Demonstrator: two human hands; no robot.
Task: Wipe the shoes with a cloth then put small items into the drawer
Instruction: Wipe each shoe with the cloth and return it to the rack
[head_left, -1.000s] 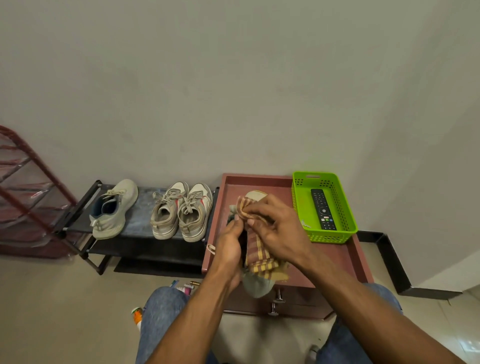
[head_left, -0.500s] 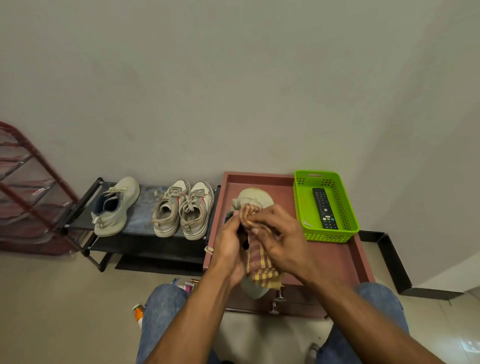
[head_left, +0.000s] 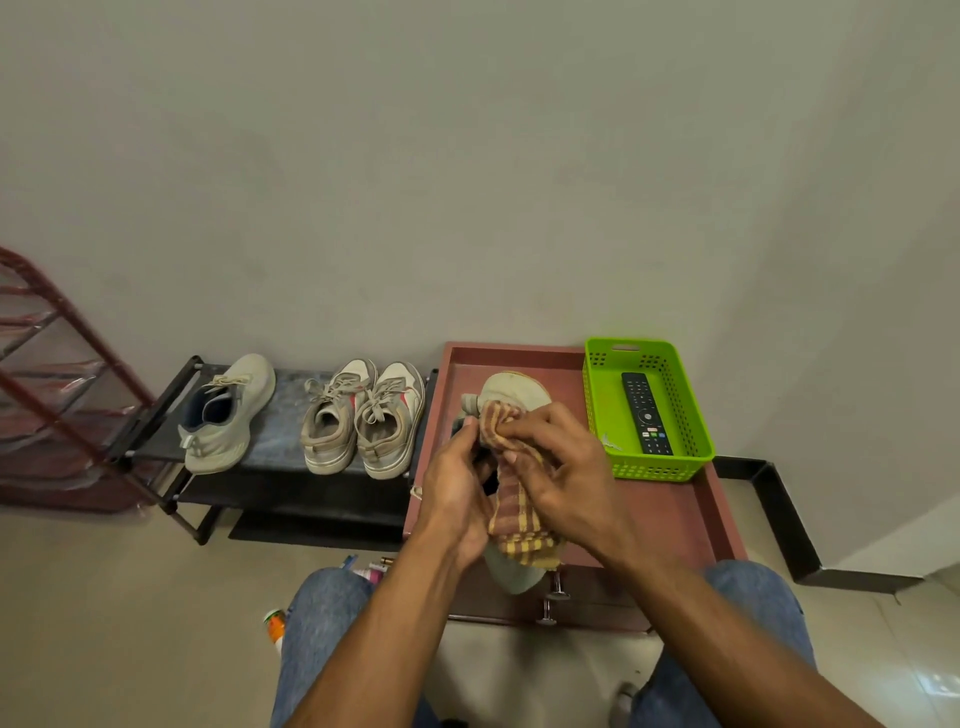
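A pale grey sneaker (head_left: 514, 387) is held over the reddish-brown drawer cabinet top (head_left: 670, 512), toe pointing to the wall. My left hand (head_left: 454, 488) grips its left side. My right hand (head_left: 556, 467) presses a red-and-yellow checked cloth (head_left: 519, 525) onto the shoe's upper. The cloth drapes down over the shoe's heel. The shoe's middle is hidden by both hands. On the low black rack (head_left: 280, 431) to the left stand the matching pale sneaker (head_left: 228, 410) and a pair of beige sneakers (head_left: 363, 415).
A green plastic basket (head_left: 602, 415) with a black remote (head_left: 645, 413) sits at the cabinet's back right. The drawer front with metal knobs (head_left: 553, 603) faces my knees. Small items (head_left: 363, 569) and an orange-capped bottle (head_left: 275, 626) lie on the floor. A red rack (head_left: 47, 384) stands far left.
My right hand has slid the cloth back along the shoe toward me, so more of the toe shows. The left hand keeps its grip.
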